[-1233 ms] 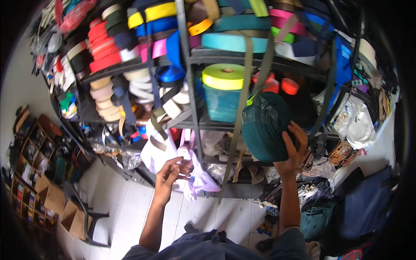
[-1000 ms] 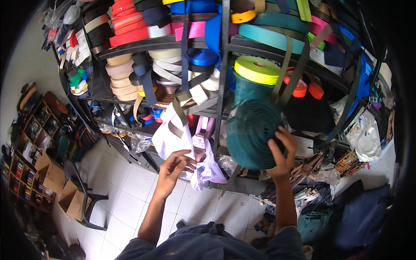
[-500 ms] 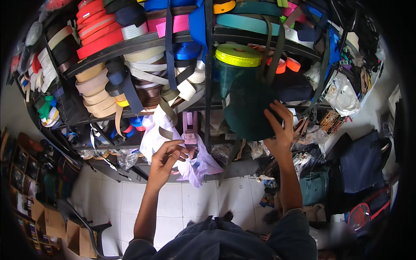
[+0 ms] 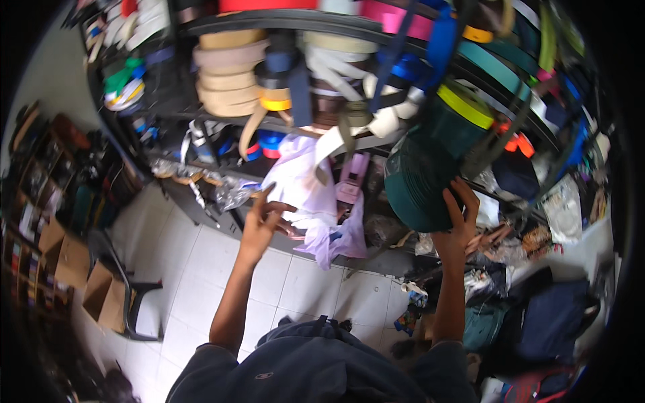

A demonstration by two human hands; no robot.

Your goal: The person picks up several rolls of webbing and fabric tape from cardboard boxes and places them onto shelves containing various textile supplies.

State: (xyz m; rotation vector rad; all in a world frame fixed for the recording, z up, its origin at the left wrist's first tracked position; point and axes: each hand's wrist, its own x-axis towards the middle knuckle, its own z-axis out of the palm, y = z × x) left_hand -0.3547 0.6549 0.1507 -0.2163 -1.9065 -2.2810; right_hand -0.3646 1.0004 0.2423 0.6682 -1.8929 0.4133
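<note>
My right hand (image 4: pixel 458 221) has its fingers and thumb round the lower right edge of a large dark green webbing roll (image 4: pixel 414 185). The roll is tilted, with its coiled layers facing me, in front of the shelf. Free of any load, my left hand (image 4: pixel 261 225) hovers with fingers apart at the lower left of a pale lilac plastic bag (image 4: pixel 300 176). Whether its fingertips touch the bag I cannot tell. Inside the bag's opening a pink buckle-like piece (image 4: pixel 351 185) shows. A roll with a yellow-green top (image 4: pixel 465 104) stands behind the green roll.
Stacked beige webbing rolls (image 4: pixel 227 93) fill the black shelf (image 4: pixel 269 23), with loose strap ends hanging down. Cardboard boxes (image 4: pixel 104 292) and a black chair frame (image 4: pixel 144 312) stand on the tiled floor at left. Bags (image 4: pixel 554 309) are piled at right.
The view has swung left, so the shelf sits further right and tilted. The green roll has turned in my right hand, its coiled side now showing. My left hand's fingers have spread.
</note>
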